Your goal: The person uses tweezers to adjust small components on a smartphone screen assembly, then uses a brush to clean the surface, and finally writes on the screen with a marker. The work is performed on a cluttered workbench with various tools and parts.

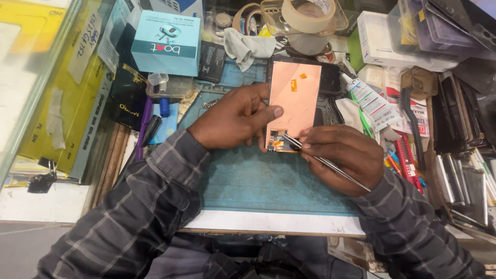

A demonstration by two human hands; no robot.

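Note:
My left hand grips the left edge of a phone display panel whose copper-coloured back faces up, with the thumb pressed on its surface. My right hand holds thin metal tweezers. The tweezer tips touch the small orange flex connector at the panel's lower edge. The panel rests on a blue work mat. Both sleeves are dark plaid.
A light blue box stands at the back left, tape rolls and a grey cloth behind the panel. A glue tube, red-handled tools and stacked phone parts crowd the right side. Yellow packets lie left.

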